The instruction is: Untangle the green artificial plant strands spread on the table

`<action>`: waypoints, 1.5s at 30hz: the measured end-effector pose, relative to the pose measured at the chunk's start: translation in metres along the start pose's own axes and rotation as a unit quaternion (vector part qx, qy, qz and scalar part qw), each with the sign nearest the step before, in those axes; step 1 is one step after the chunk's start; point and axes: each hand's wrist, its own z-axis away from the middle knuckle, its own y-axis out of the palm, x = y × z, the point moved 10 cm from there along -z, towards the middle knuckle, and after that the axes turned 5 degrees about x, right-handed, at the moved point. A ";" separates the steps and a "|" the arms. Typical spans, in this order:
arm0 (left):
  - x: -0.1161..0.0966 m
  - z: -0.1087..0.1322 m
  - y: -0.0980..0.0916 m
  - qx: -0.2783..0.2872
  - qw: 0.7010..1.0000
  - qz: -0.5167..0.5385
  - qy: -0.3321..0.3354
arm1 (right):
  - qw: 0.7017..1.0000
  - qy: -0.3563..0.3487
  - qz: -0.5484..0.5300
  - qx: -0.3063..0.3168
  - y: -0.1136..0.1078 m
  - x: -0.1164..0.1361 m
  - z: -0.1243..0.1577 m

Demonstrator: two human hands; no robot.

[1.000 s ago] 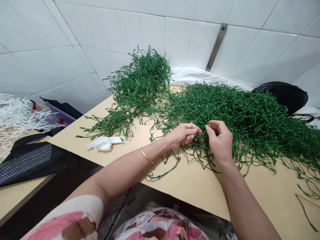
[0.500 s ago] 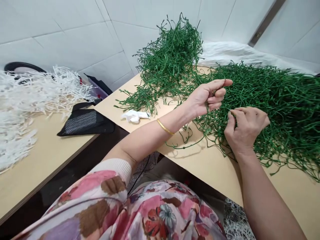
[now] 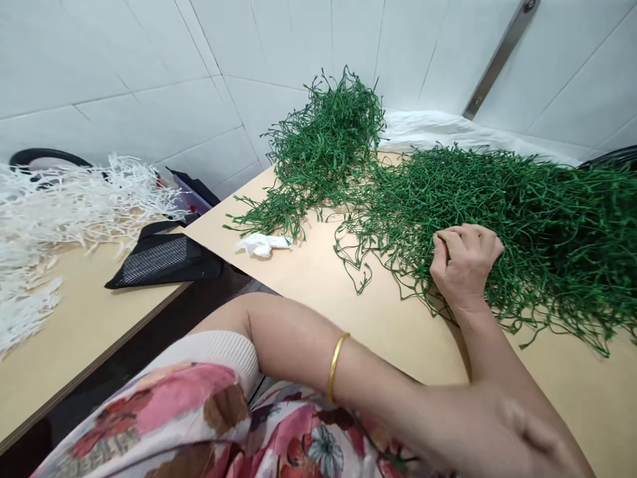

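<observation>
A large tangled pile of thin green plastic-looking stems (image 3: 527, 212) with small budded tips spreads over the table. My right hand (image 3: 465, 262) rests at the near edge of this pile, its fingers curled and closed. The fingertips are turned away, so whatever they pinch is hidden. My left hand (image 3: 517, 431) is low at the bottom right, crossing in front of my right forearm. Motion smears its fingers, and their grip does not show. Below the left forearm, a bit of green stem (image 3: 398, 461) shows against the flowered clothing.
A taller heap of green stems (image 3: 338, 126) stands at the back. Crumpled white tissue (image 3: 261, 244) lies near the table's left edge. On the left table (image 3: 114, 285) are white branching strands (image 3: 74, 206) and a black mesh pouch (image 3: 164, 259). A tiled wall rises behind.
My left hand has swung from above the green pile down to the bottom right, near my body. My right hand stays at the pile, fingers still curled. The camera view has shifted slightly.
</observation>
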 end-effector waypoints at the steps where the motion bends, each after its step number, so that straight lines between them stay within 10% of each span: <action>1: 0.014 0.004 0.008 0.021 1.000 -0.011 -0.011 | 0.997 -0.050 0.064 -0.002 0.001 0.010 0.002; 5: 0.036 0.006 0.005 0.107 0.976 -0.187 -0.041 | 0.980 -0.125 0.154 -0.026 0.002 0.022 0.009; 9: -0.049 0.003 -0.048 0.007 0.911 -0.392 0.131 | 0.975 -0.145 0.165 -0.037 0.005 0.027 0.013; 16: -0.198 0.022 -0.173 -0.271 0.743 -0.576 0.204 | 0.978 -0.133 0.158 -0.022 0.011 0.027 0.011; 24: -0.282 0.074 -0.374 -0.608 0.491 -0.625 -0.004 | 0.983 -0.092 0.157 0.025 0.017 0.021 0.007; 28: -0.251 0.078 -0.438 -0.558 0.534 -0.614 -0.165 | 0.981 -0.115 0.153 0.015 0.016 0.026 0.009; 38: -0.226 0.029 -0.417 -0.429 0.588 -0.664 -0.174 | 0.983 -0.126 0.130 0.037 0.024 0.026 0.009; 45: -0.265 0.048 -0.374 -0.495 0.521 -0.690 -0.094 | 0.983 -0.117 0.130 0.048 0.024 0.023 0.009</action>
